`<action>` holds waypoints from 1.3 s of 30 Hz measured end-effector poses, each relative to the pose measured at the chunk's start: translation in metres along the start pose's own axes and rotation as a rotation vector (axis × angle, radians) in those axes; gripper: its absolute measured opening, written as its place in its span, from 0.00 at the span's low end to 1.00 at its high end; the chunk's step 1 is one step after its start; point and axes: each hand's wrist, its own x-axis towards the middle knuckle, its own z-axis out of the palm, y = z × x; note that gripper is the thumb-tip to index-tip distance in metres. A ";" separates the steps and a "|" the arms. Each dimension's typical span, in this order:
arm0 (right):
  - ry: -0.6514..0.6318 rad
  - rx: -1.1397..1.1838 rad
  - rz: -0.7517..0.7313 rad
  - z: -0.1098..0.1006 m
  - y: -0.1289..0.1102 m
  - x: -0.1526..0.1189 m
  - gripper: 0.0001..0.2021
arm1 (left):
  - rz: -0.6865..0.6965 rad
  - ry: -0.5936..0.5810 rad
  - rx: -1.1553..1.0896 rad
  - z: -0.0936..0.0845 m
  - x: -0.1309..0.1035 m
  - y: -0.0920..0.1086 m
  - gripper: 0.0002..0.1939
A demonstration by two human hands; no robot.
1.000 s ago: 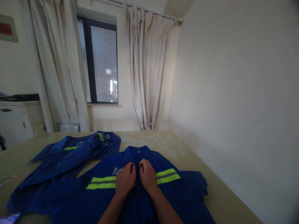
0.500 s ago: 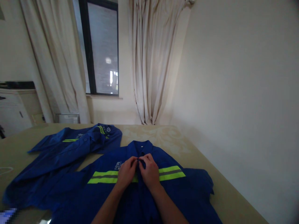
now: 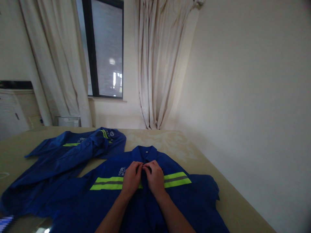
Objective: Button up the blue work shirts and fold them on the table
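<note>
Two hands on one garment: left hand (image 3: pixel 131 178) and right hand (image 3: pixel 155 178) meet at the front of the near jacket (image 3: pixel 145 204), just below its collar (image 3: pixel 138 155). Grip, both sides: thumb and fingers pinched together on the front edge, fingertips side by side. Exact bit of cloth between them is too small and dark to read.

Near jacket is blue, spread flat on the counter (image 3: pixel 235 204), collar at the far end, small label (image 3: pixel 146 151) inside it. Yellow-green band with a grey center (image 3: pixel 178 180) runs across the chest, passing under both hands. White print (image 3: pixel 121 171) sits left of the left hand.

Second unit: far jacket (image 3: pixel 70 165), also blue, rumpled, to the left, with matching bands. Lower left, the two overlap or touch; can't tell which.

Background: window (image 3: pixel 108 48) between two curtains, left curtain (image 3: pixel 57 58) and right curtain (image 3: pixel 155 64). White cabinet (image 3: pixel 12 110) far left. Bare wall (image 3: pixel 247 81) along the right.
</note>
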 end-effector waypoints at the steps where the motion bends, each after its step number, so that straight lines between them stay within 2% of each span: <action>1: 0.009 0.014 0.023 0.000 0.000 0.001 0.06 | 0.010 0.006 -0.004 0.000 0.000 0.001 0.16; 5: -0.001 0.074 0.083 0.000 0.004 0.005 0.04 | 0.010 0.009 -0.006 0.001 0.000 0.001 0.15; 17: -0.068 0.222 0.018 -0.003 0.006 0.006 0.08 | -0.049 -0.034 -0.010 0.001 -0.001 -0.005 0.15; 24: 0.012 0.104 0.062 -0.004 0.000 0.003 0.08 | -0.042 -0.065 -0.049 -0.002 0.000 -0.002 0.16; 39: -0.032 -0.023 0.079 -0.002 -0.004 0.001 0.07 | -0.063 -0.070 -0.025 -0.003 0.000 -0.001 0.17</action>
